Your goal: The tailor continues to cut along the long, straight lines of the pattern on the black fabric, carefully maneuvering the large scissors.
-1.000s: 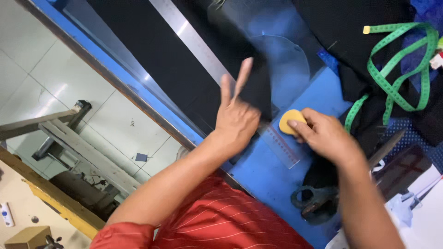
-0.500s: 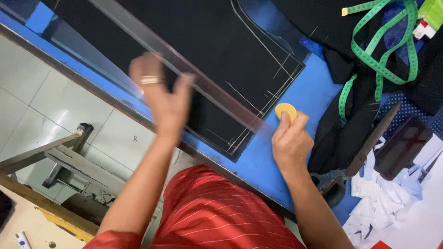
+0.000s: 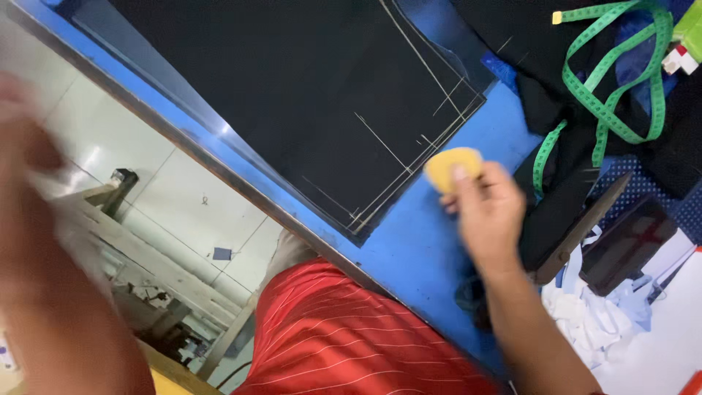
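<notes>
Right hand [image 3: 488,212] pinches a round yellow piece of chalk [image 3: 452,167] between thumb and fingertips, closed on it, just off the lower corner of the black cloth [image 3: 307,110]. The cloth lies up and to the left of that hand, pale chalk lines running diagonally toward its corner. Left hand [image 3: 25,139] is a blur at the left edge, off the table and well apart from the cloth; cannot tell if its fingers are spread or closed. Right hand is far nearer. The blue table [image 3: 431,241] has a metal rim. A green tape measure [image 3: 621,88] loops over dark cloth at the right. White tiled floor [image 3: 183,197] below.
</notes>
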